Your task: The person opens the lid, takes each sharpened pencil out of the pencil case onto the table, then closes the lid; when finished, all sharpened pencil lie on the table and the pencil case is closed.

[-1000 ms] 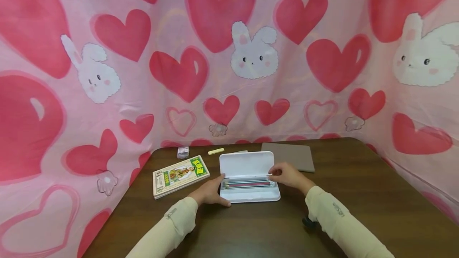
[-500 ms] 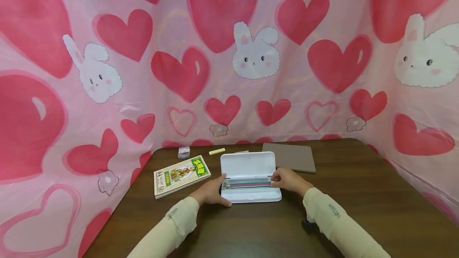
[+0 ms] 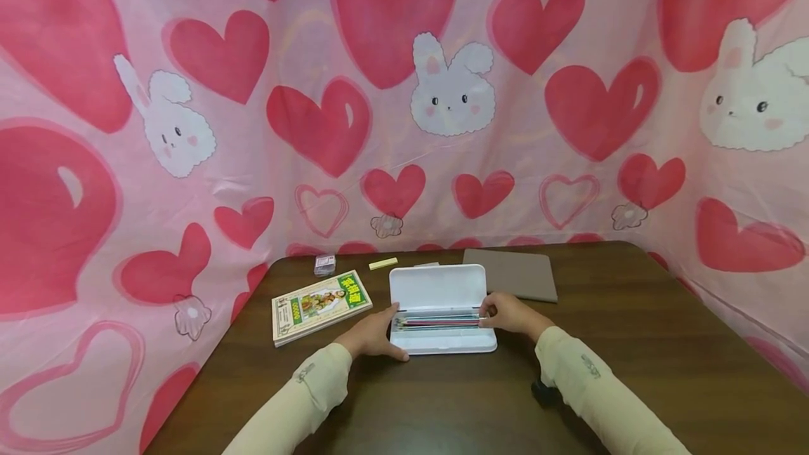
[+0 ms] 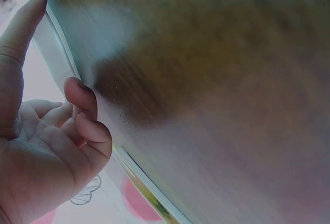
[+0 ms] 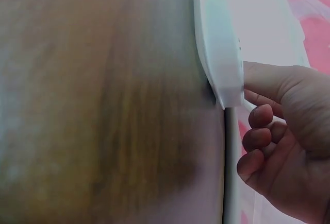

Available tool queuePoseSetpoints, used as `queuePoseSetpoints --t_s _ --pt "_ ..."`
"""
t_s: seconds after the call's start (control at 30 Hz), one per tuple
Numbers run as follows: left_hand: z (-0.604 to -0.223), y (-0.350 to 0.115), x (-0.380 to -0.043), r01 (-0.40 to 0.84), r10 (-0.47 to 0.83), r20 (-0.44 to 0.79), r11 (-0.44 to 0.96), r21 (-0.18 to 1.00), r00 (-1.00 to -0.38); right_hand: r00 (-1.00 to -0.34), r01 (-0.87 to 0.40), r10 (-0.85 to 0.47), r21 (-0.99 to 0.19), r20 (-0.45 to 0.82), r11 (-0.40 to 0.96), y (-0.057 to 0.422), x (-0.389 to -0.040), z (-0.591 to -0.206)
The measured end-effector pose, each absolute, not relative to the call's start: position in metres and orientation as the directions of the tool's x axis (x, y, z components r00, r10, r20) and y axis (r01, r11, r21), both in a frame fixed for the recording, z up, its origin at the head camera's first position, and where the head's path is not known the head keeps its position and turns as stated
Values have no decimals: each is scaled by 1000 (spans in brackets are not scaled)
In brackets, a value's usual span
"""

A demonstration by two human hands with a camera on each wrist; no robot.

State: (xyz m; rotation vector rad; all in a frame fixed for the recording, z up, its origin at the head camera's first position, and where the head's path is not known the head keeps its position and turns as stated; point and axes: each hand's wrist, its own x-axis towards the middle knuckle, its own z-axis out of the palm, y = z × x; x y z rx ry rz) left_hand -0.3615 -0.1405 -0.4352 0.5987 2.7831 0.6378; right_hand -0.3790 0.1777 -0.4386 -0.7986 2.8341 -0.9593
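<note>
A white pencil case (image 3: 437, 289) lies with its lid raised at the middle of the table, several pencils (image 3: 436, 323) lying lengthwise inside. My left hand (image 3: 374, 335) grips the case's left end, thumb at the front edge, fingers behind the side. In the left wrist view the left hand (image 4: 46, 147) shows its other fingers curled beside the case wall. Reaching in over the right end, my right hand (image 3: 513, 316) pinches at the pencils' ends. In the right wrist view the case wall hides the fingertips of the right hand (image 5: 299, 126); its other fingers curl outside.
To the left lies a book (image 3: 322, 307) with a colourful cover. Behind it are a small clear box (image 3: 325, 265) and a yellow strip (image 3: 383, 263). A grey-brown flat notebook (image 3: 521, 274) lies behind the case on the right. Heart-patterned cloth surrounds the wooden table (image 3: 632, 343).
My right hand has moved from the case's back right corner down to the pencils' right ends. The pencils have shifted and lie slightly askew. The left hand stays on the case.
</note>
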Motion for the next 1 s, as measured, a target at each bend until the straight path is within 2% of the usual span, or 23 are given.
queuePoseSetpoints --t_s 0.23,0.47,0.63,1.0 --pt "-436 -139 -363 328 432 -134 823 464 -892 -864 -447 -488 -632 123 633 181 -381 -440" --pt "-437 -140 -365 344 440 -127 826 447 -889 -910 -387 -378 -671 168 633 186 -384 -438" --pt "-435 -140 -364 345 442 -127 823 451 -888 -914 -392 -337 -703 226 593 198 -383 -437" --pt "-436 -141 -364 347 443 -122 822 452 -888 -910 -412 -309 -690 277 595 239 -372 -433"
